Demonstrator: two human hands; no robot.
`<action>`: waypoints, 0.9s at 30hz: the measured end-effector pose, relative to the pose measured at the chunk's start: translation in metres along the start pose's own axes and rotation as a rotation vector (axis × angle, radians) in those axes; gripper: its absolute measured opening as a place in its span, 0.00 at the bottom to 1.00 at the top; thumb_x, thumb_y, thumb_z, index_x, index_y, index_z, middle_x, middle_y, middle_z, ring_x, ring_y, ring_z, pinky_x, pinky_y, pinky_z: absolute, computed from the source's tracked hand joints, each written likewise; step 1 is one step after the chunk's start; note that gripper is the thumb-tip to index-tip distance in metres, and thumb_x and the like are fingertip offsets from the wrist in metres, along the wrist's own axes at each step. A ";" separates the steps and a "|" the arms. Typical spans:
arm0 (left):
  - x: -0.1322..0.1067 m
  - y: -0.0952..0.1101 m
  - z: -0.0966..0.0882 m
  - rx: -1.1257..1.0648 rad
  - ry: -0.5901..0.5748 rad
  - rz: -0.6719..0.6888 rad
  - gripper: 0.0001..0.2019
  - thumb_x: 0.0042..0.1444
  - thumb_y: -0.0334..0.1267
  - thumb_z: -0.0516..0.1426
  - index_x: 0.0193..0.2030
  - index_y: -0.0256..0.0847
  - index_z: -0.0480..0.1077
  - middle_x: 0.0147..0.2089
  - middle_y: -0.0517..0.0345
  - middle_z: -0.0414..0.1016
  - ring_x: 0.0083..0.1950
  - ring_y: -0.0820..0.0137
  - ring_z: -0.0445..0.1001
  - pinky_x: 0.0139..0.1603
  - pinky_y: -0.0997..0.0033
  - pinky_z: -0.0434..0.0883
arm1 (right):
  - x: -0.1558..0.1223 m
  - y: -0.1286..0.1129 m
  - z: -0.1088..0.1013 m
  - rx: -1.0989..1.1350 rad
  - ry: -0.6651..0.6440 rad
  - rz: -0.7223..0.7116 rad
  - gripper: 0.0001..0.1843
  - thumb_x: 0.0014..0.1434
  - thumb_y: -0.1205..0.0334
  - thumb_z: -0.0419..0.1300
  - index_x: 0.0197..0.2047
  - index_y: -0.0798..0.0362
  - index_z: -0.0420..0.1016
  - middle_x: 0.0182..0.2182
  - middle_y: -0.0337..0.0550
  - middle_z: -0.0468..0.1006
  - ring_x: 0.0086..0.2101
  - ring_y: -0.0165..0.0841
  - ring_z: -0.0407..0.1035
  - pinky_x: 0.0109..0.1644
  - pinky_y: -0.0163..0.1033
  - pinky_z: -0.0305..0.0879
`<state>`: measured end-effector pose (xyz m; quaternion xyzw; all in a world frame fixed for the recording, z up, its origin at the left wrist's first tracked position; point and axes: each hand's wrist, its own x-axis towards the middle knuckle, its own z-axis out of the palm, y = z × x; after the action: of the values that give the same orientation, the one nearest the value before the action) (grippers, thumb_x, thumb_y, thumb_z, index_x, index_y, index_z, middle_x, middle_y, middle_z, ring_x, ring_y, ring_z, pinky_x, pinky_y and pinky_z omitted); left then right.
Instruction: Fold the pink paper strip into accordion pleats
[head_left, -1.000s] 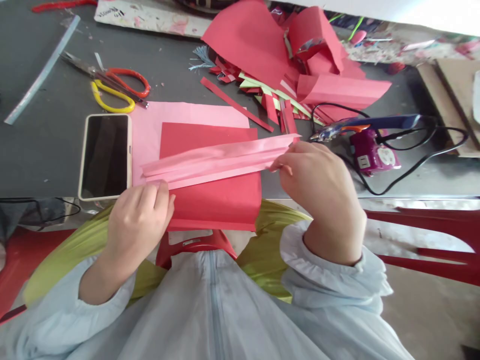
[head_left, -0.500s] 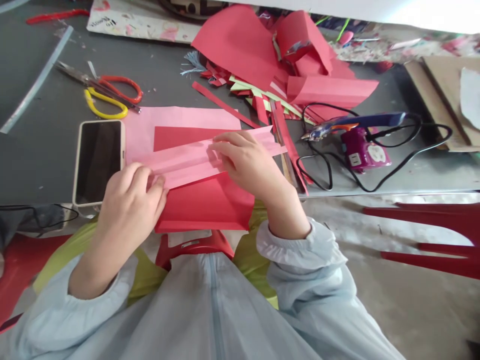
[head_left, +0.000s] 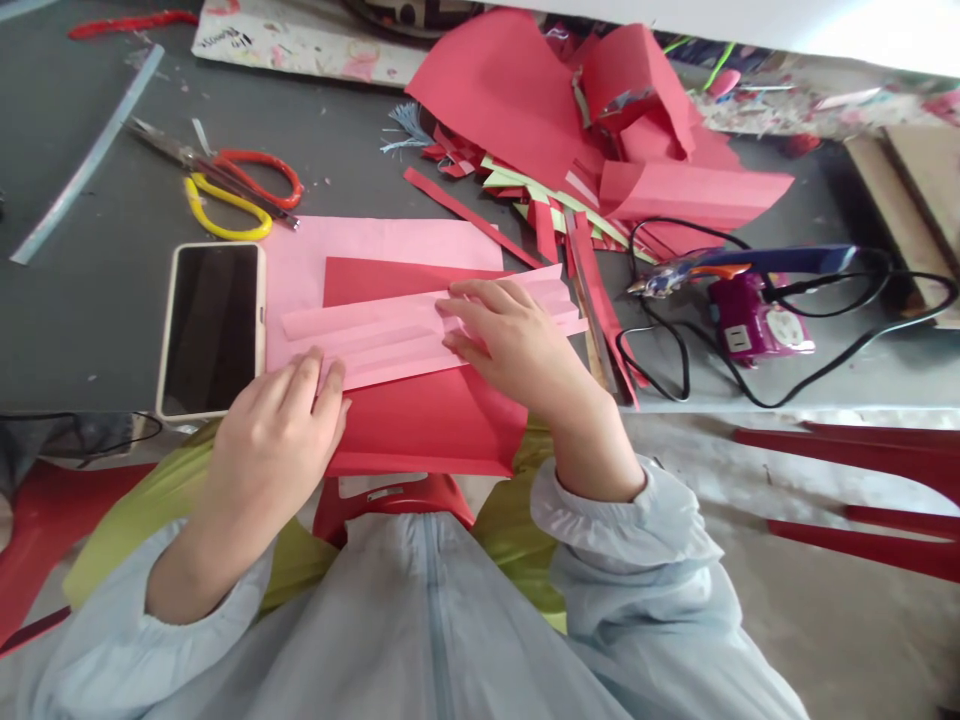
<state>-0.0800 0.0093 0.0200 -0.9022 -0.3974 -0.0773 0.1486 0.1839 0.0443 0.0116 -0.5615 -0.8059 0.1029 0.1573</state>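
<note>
A folded pink paper strip [head_left: 386, 348] with lengthwise creases lies slantwise in front of me. My left hand [head_left: 274, 435] grips its near left end, thumb and fingers pressed together at the edge. Toward the strip's right part, my right hand [head_left: 517, 345] has curled fingers pinching at a crease; the fingertips are partly hidden. Beneath the strip is a red sheet [head_left: 442, 425], its lower end sticking out past the table edge. A flat pink sheet [head_left: 397, 236] lies under the red one.
A phone [head_left: 210, 330] and scissors [head_left: 232, 190] lie to the left. Red paper scraps [head_left: 502, 90] are heaped at the back. On the right are a blue glue gun [head_left: 780, 262], its black cord and a purple socket block [head_left: 761, 325]. Red stools stand below.
The view has shifted a little, so the table things appear farther right. My left fingers have loosened slightly from the strip's left end, which now shows more. Both hands remain on the strip.
</note>
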 end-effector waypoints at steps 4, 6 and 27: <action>-0.002 0.000 -0.001 0.016 0.037 0.015 0.16 0.61 0.33 0.56 0.54 0.28 0.72 0.54 0.37 0.78 0.48 0.55 0.79 0.47 0.57 0.77 | -0.001 0.001 0.000 -0.009 0.014 -0.011 0.16 0.66 0.64 0.55 0.56 0.52 0.74 0.57 0.54 0.74 0.56 0.46 0.65 0.55 0.53 0.67; -0.003 0.001 -0.001 0.027 0.057 0.016 0.16 0.61 0.33 0.56 0.53 0.26 0.72 0.54 0.36 0.78 0.48 0.55 0.80 0.47 0.57 0.78 | -0.002 0.000 0.000 -0.033 0.030 -0.030 0.15 0.66 0.63 0.55 0.54 0.52 0.76 0.55 0.54 0.75 0.54 0.44 0.66 0.53 0.51 0.67; -0.007 0.007 0.004 0.036 0.130 -0.043 0.19 0.58 0.31 0.60 0.55 0.25 0.70 0.53 0.38 0.79 0.49 0.54 0.80 0.48 0.60 0.76 | -0.015 -0.033 0.007 -0.467 -0.046 -0.061 0.23 0.66 0.74 0.45 0.60 0.63 0.70 0.51 0.59 0.77 0.42 0.42 0.66 0.41 0.46 0.70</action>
<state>-0.0794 0.0013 0.0126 -0.8837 -0.4075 -0.1318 0.1887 0.1576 0.0185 0.0139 -0.5556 -0.8278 -0.0782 0.0075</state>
